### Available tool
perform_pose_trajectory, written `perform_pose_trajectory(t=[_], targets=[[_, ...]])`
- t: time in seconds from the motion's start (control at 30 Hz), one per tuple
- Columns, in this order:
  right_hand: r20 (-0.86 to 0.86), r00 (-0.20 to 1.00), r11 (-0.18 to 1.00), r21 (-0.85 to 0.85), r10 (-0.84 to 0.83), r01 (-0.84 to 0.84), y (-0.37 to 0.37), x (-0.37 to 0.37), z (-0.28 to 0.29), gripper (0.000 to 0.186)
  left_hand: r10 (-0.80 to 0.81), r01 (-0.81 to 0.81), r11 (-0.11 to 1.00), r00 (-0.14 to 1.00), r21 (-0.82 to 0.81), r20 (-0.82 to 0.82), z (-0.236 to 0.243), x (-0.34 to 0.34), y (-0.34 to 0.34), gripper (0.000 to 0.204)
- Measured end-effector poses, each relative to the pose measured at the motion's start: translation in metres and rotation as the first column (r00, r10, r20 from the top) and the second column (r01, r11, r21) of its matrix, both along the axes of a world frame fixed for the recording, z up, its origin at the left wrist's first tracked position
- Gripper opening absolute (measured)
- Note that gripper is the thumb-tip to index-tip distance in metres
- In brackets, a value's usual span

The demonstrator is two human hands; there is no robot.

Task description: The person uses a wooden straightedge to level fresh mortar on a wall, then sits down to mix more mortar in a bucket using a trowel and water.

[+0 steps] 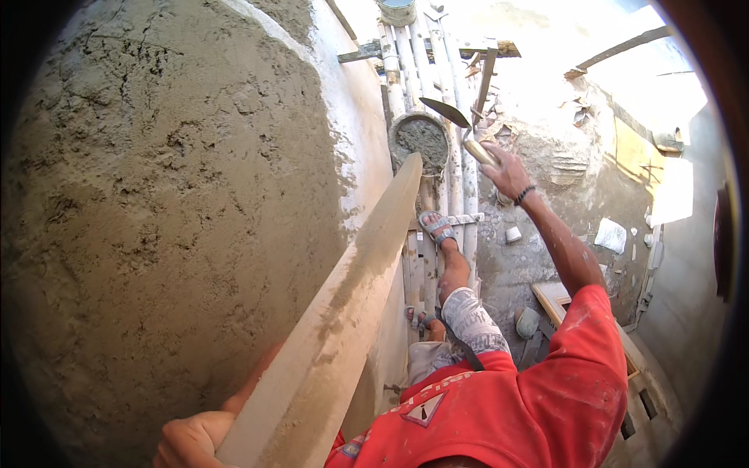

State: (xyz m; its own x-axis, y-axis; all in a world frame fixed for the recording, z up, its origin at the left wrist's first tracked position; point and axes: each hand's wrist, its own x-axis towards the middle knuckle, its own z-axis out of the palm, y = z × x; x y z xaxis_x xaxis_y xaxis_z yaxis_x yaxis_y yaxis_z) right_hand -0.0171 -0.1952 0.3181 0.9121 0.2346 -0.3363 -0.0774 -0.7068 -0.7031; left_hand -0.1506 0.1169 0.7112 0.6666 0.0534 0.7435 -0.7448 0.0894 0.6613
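Observation:
My left hand (191,441) grips the near end of a long wooden straightedge (343,304) smeared with mortar, which runs up along the freshly plastered wall (164,203). My right hand (505,170) is stretched out ahead, closed on the handle of a trowel (446,111) whose blade hovers just above a round pan of wet mortar (420,140). My red shirt and bent knee fill the lower middle; my sandalled foot (437,228) rests on scaffold poles.
White scaffold poles (437,70) and planks run away from me beside the wall. Far below lies a rubble-strewn floor (546,234) with boards, a wooden frame (555,296) and scraps. A smooth grey wall (679,296) stands on the right.

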Motion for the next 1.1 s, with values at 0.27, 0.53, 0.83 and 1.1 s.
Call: perform_pose_trajectory(t=[0.27,0.53,0.83,1.1], targets=[[0.211,0.968,0.907,0.367,0.134,-0.206,0.027,-0.156,0.035,0.059,0.291,-0.237,0.897,0.952,0.373,-0.095,0.014,-0.024,0.003,0.060],[-0.249,0.967,0.926,-0.374,-0.054,-0.045,0.058,-0.040,-0.185,0.033,0.372,-0.355,0.880,0.928,0.315,0.006,0.031,-0.043,0.005,0.061],[-0.188,0.982,0.982,-0.182,0.012,-0.047,0.008,-0.103,-0.100,0.055,0.521,-0.522,0.836,0.852,0.167,0.053,0.031,-0.102,0.036,0.073],[-0.283,0.954,0.933,-0.361,-0.095,-0.015,-0.065,-0.197,-0.080,0.049,0.839,-0.840,0.541,0.542,-0.034,-0.056,0.026,-0.216,0.029,0.072]])
